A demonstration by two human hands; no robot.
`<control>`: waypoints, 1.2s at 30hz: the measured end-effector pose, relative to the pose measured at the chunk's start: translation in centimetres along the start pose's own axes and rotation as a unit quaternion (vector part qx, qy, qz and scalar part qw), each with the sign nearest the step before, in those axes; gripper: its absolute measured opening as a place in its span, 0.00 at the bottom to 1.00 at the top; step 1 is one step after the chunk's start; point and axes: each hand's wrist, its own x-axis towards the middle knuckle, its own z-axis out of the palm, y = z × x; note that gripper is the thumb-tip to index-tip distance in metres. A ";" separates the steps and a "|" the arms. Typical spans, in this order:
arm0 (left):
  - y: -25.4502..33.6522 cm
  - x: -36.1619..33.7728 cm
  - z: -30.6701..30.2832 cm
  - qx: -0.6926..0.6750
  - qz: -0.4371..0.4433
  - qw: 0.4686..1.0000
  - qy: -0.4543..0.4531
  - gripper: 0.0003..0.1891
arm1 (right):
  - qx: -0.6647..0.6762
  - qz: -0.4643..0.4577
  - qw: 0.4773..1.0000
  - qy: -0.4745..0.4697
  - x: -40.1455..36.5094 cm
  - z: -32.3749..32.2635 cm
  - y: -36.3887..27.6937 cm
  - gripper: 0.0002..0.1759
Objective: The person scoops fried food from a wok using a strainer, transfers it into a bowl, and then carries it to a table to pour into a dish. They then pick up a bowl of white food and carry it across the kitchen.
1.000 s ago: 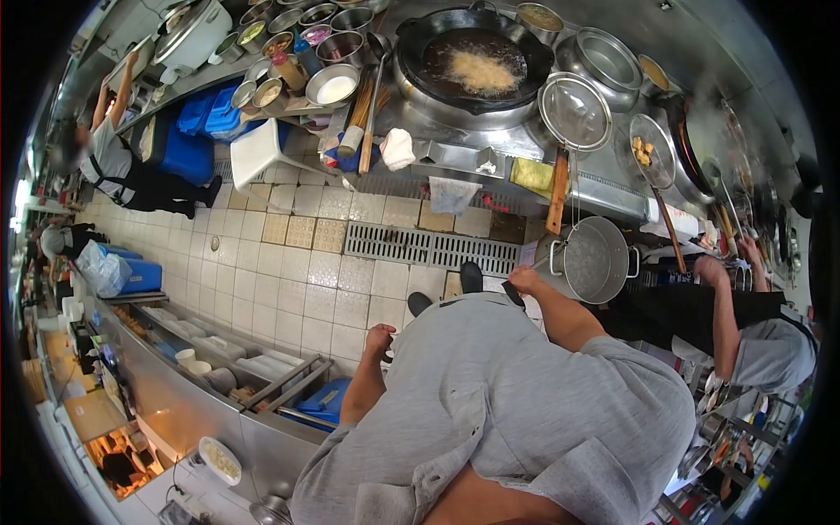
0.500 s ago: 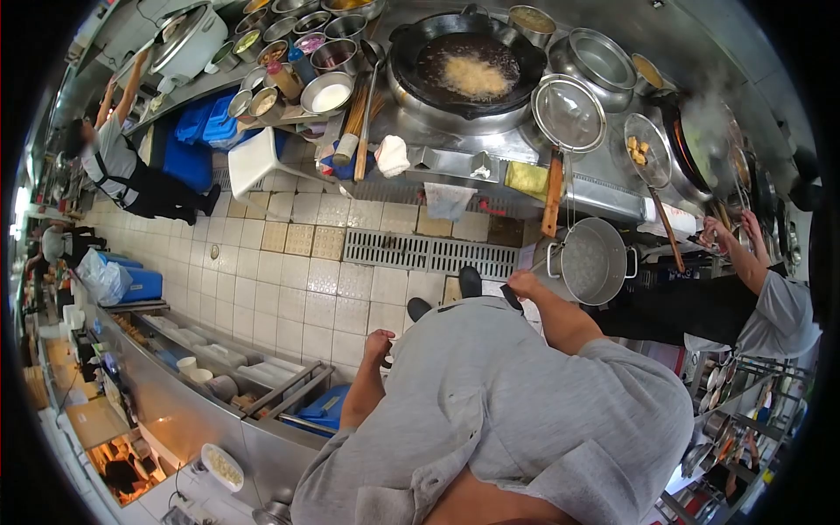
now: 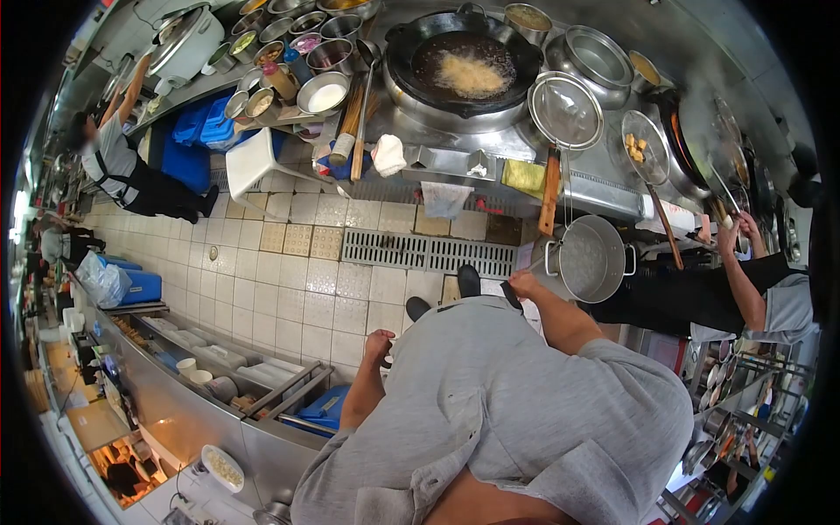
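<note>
My left hand (image 3: 379, 346) is closed beside my waist, at the left edge of my grey shirt (image 3: 516, 376); whatever its fingers hold is hidden. On the other side, my right hand (image 3: 525, 284) is closed around a dark strip (image 3: 510, 296) that hangs against my front. Just right of that hand stands a large metal pot (image 3: 591, 262) of cloudy liquid. Ahead, pale food (image 3: 473, 73) bubbles in dark oil in a black wok (image 3: 407, 66). A round strainer (image 3: 567, 109) with a wooden handle rests beside the wok, its handle reaching toward the pot.
A co-worker (image 3: 744, 293) at the right works over a steaming wok (image 3: 693, 144). Another strainer (image 3: 646, 149) holds fried pieces. Bowls of ingredients (image 3: 324, 92) and a white stool (image 3: 255, 162) are at upper left, near another person (image 3: 122, 166). A steel counter (image 3: 188, 394) runs behind me.
The co-worker at the right has shifted, with arms now raised toward the steaming wok and a long-handled utensil in hand. My hands have hardly moved; the view has shifted slightly.
</note>
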 end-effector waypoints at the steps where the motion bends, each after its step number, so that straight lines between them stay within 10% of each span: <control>1: 1.4 -1.2 -0.1 0.000 -0.011 1.000 0.002 0.16 | 0.031 0.010 0.999 -0.002 -0.4 -0.6 -0.5 0.11; 9: 3.6 -3.3 -0.2 -0.004 -0.024 1.000 0.005 0.15 | 0.087 0.055 0.995 0.000 -0.7 -1.1 -1.1 0.09; 12: 2.1 -2.0 -0.2 0.014 0.007 1.000 0.002 0.15 | -0.139 -0.125 0.981 0.043 -0.2 -0.7 0.1 0.13; 15: 1.9 -2.0 -0.4 -0.011 0.006 1.000 -0.010 0.16 | 0.079 0.059 0.995 -0.021 0.1 0.0 -0.3 0.08; 27: 4.1 -3.7 -0.3 -0.030 -0.028 0.999 -0.005 0.15 | -0.060 -0.009 0.998 -0.025 -1.2 -2.0 -1.8 0.12; 30: 3.2 -2.7 -0.1 -0.005 -0.015 1.000 -0.006 0.15 | 0.298 0.195 0.934 -0.003 -2.1 -3.1 -2.9 0.06; 33: 3.0 -2.2 -0.1 -0.026 -0.035 0.999 -0.003 0.14 | -0.130 -0.148 0.975 0.099 -1.6 -1.6 0.4 0.08; 34: 2.1 -1.4 -0.1 -0.006 -0.020 1.000 -0.002 0.14 | 0.154 -0.006 0.978 0.139 -2.0 -2.6 -0.2 0.10; 36: 0.5 0.2 -0.1 0.034 0.009 0.999 0.001 0.14 | 0.647 0.264 0.694 0.172 -3.4 -5.0 -1.6 0.14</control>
